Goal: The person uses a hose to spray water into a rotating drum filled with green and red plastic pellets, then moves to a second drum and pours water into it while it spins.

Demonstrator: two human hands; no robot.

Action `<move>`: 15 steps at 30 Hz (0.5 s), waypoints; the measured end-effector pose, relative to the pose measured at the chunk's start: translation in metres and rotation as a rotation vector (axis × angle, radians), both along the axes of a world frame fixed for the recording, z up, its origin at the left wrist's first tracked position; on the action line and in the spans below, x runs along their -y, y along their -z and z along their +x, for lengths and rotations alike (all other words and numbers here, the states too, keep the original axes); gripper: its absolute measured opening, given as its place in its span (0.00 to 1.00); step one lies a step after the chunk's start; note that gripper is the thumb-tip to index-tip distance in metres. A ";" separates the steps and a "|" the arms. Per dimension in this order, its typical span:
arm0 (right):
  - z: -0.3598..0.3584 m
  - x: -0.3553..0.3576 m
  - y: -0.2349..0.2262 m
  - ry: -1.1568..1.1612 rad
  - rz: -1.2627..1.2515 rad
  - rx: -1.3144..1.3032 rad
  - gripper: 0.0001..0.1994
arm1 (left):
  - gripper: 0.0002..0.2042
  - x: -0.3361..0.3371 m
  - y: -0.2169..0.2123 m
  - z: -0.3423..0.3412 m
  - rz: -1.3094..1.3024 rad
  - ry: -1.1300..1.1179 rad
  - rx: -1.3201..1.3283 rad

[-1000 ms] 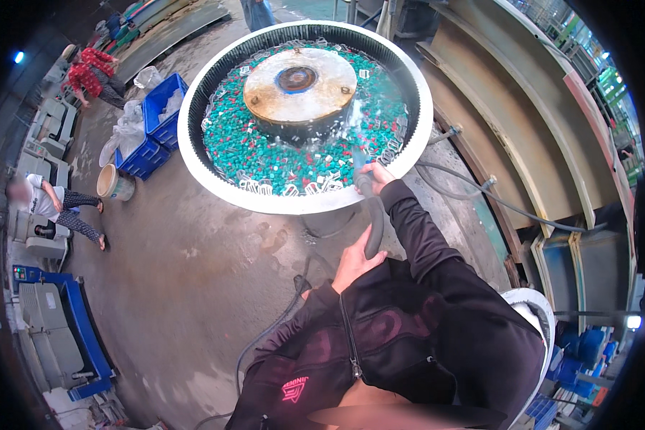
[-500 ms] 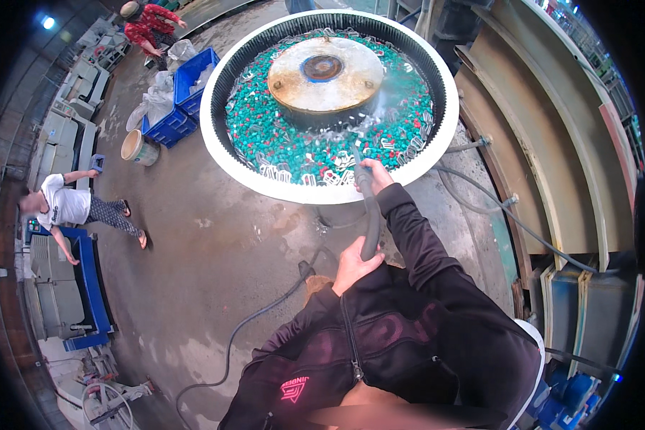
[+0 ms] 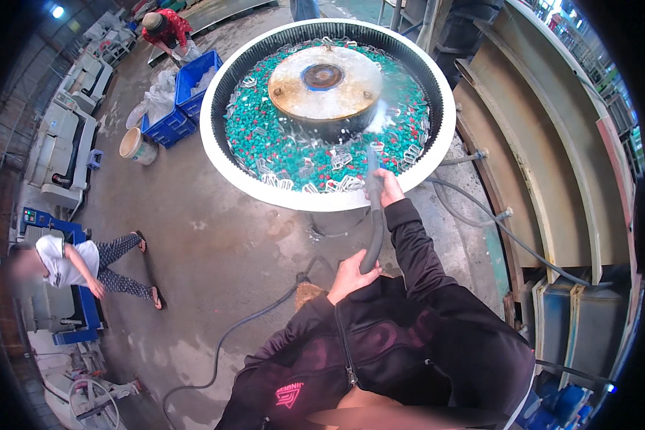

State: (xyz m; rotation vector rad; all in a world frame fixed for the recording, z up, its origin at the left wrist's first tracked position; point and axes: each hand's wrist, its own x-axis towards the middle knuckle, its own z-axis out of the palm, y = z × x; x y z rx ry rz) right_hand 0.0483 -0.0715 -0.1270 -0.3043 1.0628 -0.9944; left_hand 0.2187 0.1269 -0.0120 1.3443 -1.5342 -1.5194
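Observation:
My right hand (image 3: pixel 390 188) grips a thick grey hose (image 3: pixel 375 233) near its nozzle end, over the near rim of a large round white tub (image 3: pixel 265 192). Lower down, close to my body, my left hand (image 3: pixel 350 279) is closed round the same hose. Water sprays from its tip across the tub toward the right side of a rusty round centre hub (image 3: pixel 287 100). Green and red pellets (image 3: pixel 254 147) fill the ring around that hub. Pale, buckle-like frames (image 3: pixel 351 183) lie among them, several bunched at the near side.
Curved tan metal panels (image 3: pixel 552 136) stand at the right. Blue crates (image 3: pixel 168 127) with white bags and a pale bucket (image 3: pixel 137 146) sit left of the tub. A dark hose (image 3: pixel 218 358) trails over wet floor. One person (image 3: pixel 79 259) walks at left; another (image 3: pixel 166 30) bends beyond the crates.
The nozzle and my right hand have shifted slightly right, and the spray lands farther right of the hub. The person at left has moved nearer; the one in red now bends over the crates.

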 end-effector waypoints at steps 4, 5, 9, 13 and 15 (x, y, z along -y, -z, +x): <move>-0.006 0.007 -0.008 0.005 -0.038 -0.015 0.15 | 0.11 0.004 0.000 0.001 -0.081 -0.006 0.023; -0.004 0.007 -0.007 -0.010 -0.025 -0.018 0.15 | 0.11 0.005 0.001 0.002 -0.109 -0.008 0.052; 0.019 0.007 0.004 -0.059 0.078 0.014 0.16 | 0.12 0.007 0.004 0.014 -0.068 -0.020 0.018; 0.064 0.012 0.009 -0.116 0.130 0.030 0.19 | 0.11 0.002 0.000 0.027 -0.047 -0.132 -0.056; 0.089 0.013 0.006 -0.194 0.092 0.062 0.20 | 0.10 -0.004 -0.005 0.034 0.047 -0.204 -0.117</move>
